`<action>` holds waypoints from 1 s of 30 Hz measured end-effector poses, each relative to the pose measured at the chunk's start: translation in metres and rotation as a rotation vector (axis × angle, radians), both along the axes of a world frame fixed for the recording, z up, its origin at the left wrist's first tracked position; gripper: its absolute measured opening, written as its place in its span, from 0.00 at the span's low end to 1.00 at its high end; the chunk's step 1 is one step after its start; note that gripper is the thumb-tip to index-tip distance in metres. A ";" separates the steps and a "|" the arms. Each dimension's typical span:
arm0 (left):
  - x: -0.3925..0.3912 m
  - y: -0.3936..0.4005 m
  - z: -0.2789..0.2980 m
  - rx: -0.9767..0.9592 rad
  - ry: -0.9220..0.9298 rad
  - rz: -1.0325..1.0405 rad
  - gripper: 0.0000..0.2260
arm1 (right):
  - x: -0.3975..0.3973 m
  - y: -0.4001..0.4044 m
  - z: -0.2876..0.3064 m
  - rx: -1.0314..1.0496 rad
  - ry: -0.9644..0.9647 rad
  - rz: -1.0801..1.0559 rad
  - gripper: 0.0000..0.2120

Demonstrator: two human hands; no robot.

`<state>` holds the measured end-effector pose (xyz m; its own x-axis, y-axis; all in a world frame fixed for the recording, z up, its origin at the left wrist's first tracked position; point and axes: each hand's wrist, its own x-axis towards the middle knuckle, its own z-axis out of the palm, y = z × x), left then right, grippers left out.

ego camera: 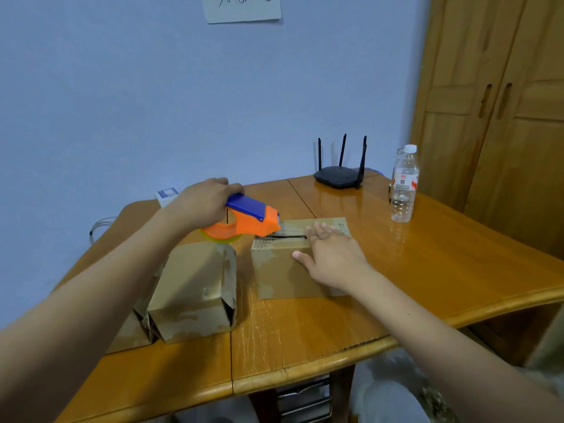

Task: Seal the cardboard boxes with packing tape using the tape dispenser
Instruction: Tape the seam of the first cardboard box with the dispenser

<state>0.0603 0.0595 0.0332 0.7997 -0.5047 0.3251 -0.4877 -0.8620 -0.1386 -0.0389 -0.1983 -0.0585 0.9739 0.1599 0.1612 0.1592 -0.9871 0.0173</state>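
Observation:
My left hand (203, 203) grips the blue handle of an orange tape dispenser (244, 222). Its front end touches the left end of the top of a small cardboard box (280, 273) in the middle of the table. A dark slit between the top flaps shows beside the dispenser's nose. My right hand (328, 254) lies flat on the right part of that box's top, fingers straight, thumb down the front face. A second, larger cardboard box (195, 288) stands to the left, under my left forearm.
The wooden table (427, 270) carries a black router (340, 175) at the back and a clear water bottle (404, 184) at the right. A third cardboard piece (131, 334) lies at the left behind the larger box. A wooden wardrobe (503, 117) stands right.

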 end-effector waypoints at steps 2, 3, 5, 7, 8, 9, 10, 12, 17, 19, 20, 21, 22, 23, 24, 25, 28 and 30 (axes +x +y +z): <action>-0.003 0.002 -0.012 -0.015 0.027 -0.010 0.24 | -0.001 0.001 -0.001 0.003 -0.007 -0.002 0.36; -0.004 0.004 -0.017 -0.018 0.035 -0.012 0.24 | -0.002 0.001 -0.001 0.008 -0.011 -0.003 0.36; -0.003 0.008 -0.024 -0.022 0.034 -0.011 0.24 | -0.001 0.001 -0.002 0.007 -0.014 0.002 0.36; -0.001 0.010 -0.027 -0.021 0.025 -0.016 0.24 | 0.000 0.002 -0.005 -0.012 -0.012 0.014 0.35; -0.001 0.010 -0.028 -0.014 0.022 -0.018 0.24 | 0.001 0.002 -0.005 -0.029 -0.006 0.016 0.34; 0.000 0.009 -0.028 -0.005 0.019 -0.019 0.24 | 0.003 0.003 -0.005 -0.040 0.005 0.011 0.33; 0.000 0.007 -0.028 0.006 0.018 -0.018 0.24 | 0.005 0.004 -0.003 -0.040 0.020 0.004 0.33; 0.001 0.006 -0.027 0.023 0.013 -0.010 0.24 | 0.008 0.006 0.000 -0.024 0.045 -0.003 0.34; 0.001 0.004 -0.025 0.047 0.016 0.021 0.24 | 0.013 0.020 0.003 -0.016 -0.042 0.105 0.37; -0.001 0.002 -0.024 0.063 0.017 0.029 0.24 | 0.016 0.028 0.005 0.022 -0.033 0.137 0.37; -0.001 0.002 -0.023 0.072 0.012 0.030 0.24 | 0.017 0.032 0.006 0.041 -0.018 0.142 0.37; -0.001 0.002 -0.023 0.080 0.003 0.031 0.24 | 0.017 0.036 0.007 0.054 0.000 0.140 0.37; -0.001 0.002 -0.022 0.087 -0.005 0.033 0.24 | 0.016 0.039 0.008 0.062 0.018 0.129 0.38; -0.001 0.001 -0.022 0.090 -0.007 0.034 0.24 | 0.014 0.040 0.008 0.063 0.032 0.110 0.38; -0.001 0.002 -0.022 0.088 -0.002 0.035 0.24 | 0.012 0.040 0.007 0.054 0.038 0.089 0.39; -0.001 0.001 -0.022 0.081 0.009 0.037 0.23 | 0.011 0.039 0.006 0.032 0.036 0.070 0.40; -0.004 0.003 -0.025 0.053 0.056 0.047 0.23 | 0.012 0.034 0.003 -0.026 0.022 0.056 0.40; -0.004 0.003 -0.026 0.039 0.063 0.046 0.22 | 0.015 0.030 0.003 -0.023 0.037 0.062 0.40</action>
